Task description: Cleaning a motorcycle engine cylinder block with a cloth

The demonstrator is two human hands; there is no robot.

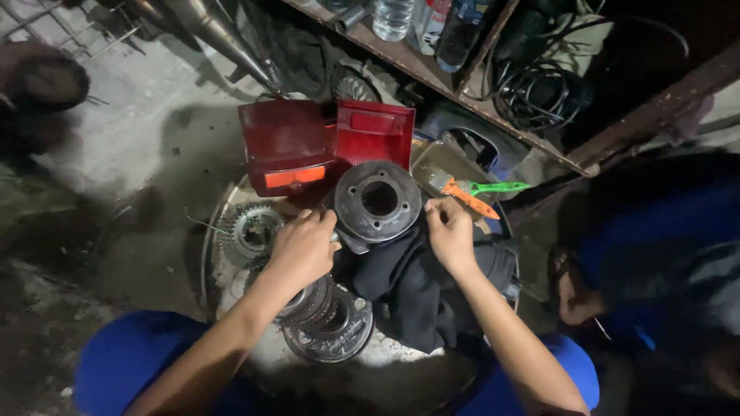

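Nearest the camera, the person's blue-clad knees (pixel 131 362) framed a wide, shallow round metal tray (pixel 210 254) that sat on the concrete floor (pixel 146 139) and served as the work surface. On the near part of the tray lay a stack of grey toothed metal rings and discs (pixel 331 327), partly under the left forearm.

Both hands met at the dark round metal disc with a large centre hole and a ring of smaller holes (pixel 378 200), which rested tilted on a crumpled black cloth (pixel 416 285); the cloth seemed to cushion it and keep it from sliding. The left hand (pixel 304 246) had its fingers curled shut on the disc's left rim, apparently to steady it. The right hand (pixel 449 231) pinched closed at the right rim, fingers bunched where cloth and disc met; whether it gripped metal or cloth could not be told.

Left of the left hand lay a grey toothed sprocket (pixel 250 231), close by. Just behind the disc stood a red plastic tail-light housing with an orange strip (pixel 289 146), crowding the far edge. To the right a brush with a green and orange handle (pixel 478 192) lay in a small open container. Farther off, a wooden shelf (pixel 432 73) held clear plastic bottles (pixel 393 17) and coiled black cable (pixel 539 92). Another person in blue (pixel 663 231) crouched on the right.
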